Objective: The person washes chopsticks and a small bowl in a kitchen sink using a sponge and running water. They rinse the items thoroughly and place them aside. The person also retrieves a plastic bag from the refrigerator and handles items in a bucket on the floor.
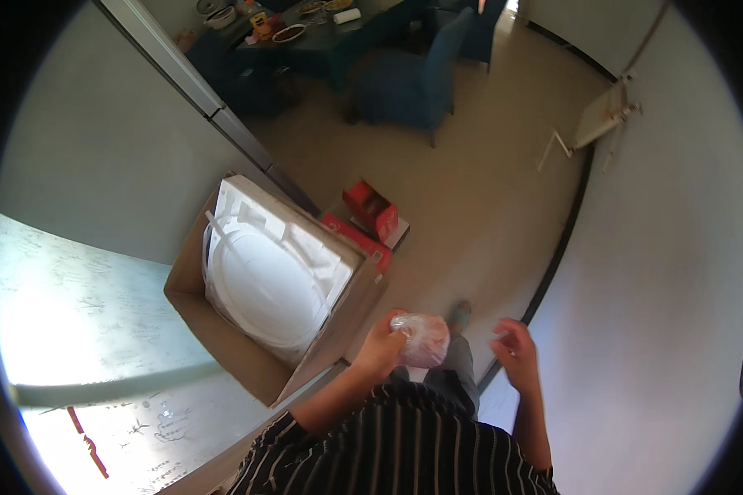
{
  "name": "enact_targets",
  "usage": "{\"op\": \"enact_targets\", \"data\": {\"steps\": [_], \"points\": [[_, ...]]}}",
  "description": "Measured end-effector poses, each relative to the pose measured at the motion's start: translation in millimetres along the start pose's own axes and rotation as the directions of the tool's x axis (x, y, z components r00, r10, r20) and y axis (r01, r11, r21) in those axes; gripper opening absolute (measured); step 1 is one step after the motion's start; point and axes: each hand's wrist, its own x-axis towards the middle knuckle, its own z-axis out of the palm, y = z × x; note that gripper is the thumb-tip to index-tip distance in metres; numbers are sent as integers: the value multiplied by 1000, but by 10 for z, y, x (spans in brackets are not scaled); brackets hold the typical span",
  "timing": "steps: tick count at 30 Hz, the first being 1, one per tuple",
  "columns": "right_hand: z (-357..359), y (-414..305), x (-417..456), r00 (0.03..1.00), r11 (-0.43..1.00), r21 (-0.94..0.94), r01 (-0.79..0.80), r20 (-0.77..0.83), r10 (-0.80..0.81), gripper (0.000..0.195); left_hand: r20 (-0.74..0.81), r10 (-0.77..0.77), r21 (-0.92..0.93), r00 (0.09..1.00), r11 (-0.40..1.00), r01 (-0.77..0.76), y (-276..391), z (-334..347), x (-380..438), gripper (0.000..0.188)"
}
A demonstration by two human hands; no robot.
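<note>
My left hand (381,346) grips a clear plastic bag of something pink (425,340) in front of my striped shirt; what the pink content is, I cannot tell. To the right, apart from the bag, my right hand (517,349) is raised with its fingers loosely curled and nothing seen in them. Left of my left hand stands an open cardboard box (223,352), holding a white foam packing piece (288,229) and a large white round item (266,278) in plastic wrap.
Red cartons (371,210) lie on the floor (483,204) behind the box. A blue-covered chair (402,86) stands by a table (316,44) bearing dishes and a paper roll. On the right wall (644,278) is a folding seat or shelf (600,117). A frosted window (86,309) is at left.
</note>
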Motion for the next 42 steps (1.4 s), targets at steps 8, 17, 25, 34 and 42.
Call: {"op": "enact_targets", "data": {"steps": [8,17,25,34,42], "points": [[-2508,565,1910,854,534,-829,-166,150,498,57,-486,186,-197,854,929,-315,439,71,1483,26],[-1449,-1032,5632,734,523,-613,592,679,-35,41,-706,224,-459,672,579,-674,949,298,2230,25],[1224,-2909,6972,-50,255,180,950,895,-443,35,-871,6,-456,491,365,-812,758,-59,3432,27],[3798,-4347,7100,-661,-397,579,712,362,-657,33,-725,-65,-674,685,-137,-726,1481,252,4093,31],[5694,-5125,6677,-929,-934,73,349,156,-335,20,-843,-84,-477,531,-338,-811,2801,505,4599,34]]}}
